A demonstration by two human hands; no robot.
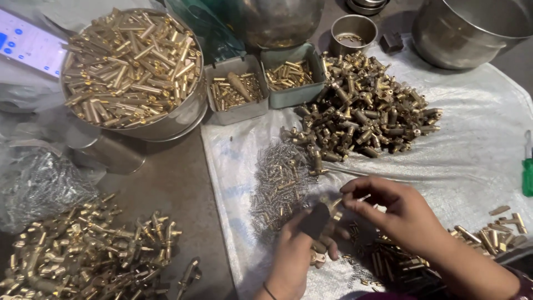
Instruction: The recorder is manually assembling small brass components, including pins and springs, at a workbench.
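My left hand (302, 250) is closed around a small brass fitting (332, 204) at the bottom centre of the head view, over a white woven sheet (472, 150). My right hand (397, 211) pinches a thin small part at the top of that fitting, fingertips touching it. Just left of my hands lies a scatter of small silvery springs and pins (280, 183). Loose brass pieces (388, 258) lie under my right wrist.
A heap of dark brass fittings (363, 108) lies beyond my hands. Two small grey trays (237, 91) hold brass bits. A steel bowl of brass rods (130, 64) sits top left, assembled brass fittings (83, 255) bottom left, a big steel pot (472, 30) top right, a green screwdriver (527, 172) at the right edge.
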